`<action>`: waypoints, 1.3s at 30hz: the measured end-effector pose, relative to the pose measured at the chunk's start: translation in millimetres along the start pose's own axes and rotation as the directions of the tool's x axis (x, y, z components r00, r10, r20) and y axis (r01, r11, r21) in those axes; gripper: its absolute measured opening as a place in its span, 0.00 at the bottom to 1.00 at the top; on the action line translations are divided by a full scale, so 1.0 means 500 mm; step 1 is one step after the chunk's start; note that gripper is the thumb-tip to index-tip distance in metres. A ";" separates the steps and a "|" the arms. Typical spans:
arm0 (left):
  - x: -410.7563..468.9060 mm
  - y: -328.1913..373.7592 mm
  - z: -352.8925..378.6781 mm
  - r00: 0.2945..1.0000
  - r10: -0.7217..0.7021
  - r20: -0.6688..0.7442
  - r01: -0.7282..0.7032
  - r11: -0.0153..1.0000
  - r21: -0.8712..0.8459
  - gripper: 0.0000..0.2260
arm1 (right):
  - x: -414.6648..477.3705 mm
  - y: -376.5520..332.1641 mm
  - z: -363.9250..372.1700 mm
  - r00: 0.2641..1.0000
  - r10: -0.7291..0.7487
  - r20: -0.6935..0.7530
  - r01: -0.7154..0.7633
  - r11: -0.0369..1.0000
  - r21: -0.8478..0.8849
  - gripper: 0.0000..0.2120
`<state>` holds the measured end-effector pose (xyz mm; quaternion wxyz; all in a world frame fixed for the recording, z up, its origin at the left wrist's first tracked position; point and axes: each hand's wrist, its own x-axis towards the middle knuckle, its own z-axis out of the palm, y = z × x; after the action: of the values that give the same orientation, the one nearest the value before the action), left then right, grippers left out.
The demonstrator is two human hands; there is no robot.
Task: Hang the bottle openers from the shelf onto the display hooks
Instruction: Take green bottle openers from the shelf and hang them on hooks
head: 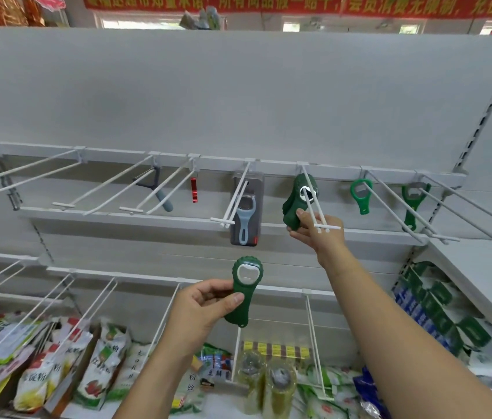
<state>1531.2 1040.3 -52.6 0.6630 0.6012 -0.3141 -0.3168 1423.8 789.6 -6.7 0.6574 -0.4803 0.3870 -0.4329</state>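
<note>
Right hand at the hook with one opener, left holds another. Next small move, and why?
Probably let go with the right hand: the dark green opener it pinches already has its hole threaded over the hook, well back from the tip, so it should hang alone. That frees the hand for the second opener gripped by the left hand.

The left hooks [63, 204] are left free toward their tips. The middle hook [222, 220] is taken up by a peeler pack [246, 237]. The next hook [328, 227] is crowded by an opener [293, 207] and the right hand [318, 237]; a gap is left between pack and opener.
</note>
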 end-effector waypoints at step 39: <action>-0.046 0.068 0.201 0.984 0.179 0.026 -0.177 0.982 -0.072 0.10 | -0.314 0.051 -0.224 0.926 -0.343 0.155 0.363 0.923 -0.127 0.10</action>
<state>1438.8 1000.9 -11.6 0.7041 0.5421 -0.3658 -0.2766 1274.0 908.4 -43.7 0.5532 -0.6185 0.2826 -0.4811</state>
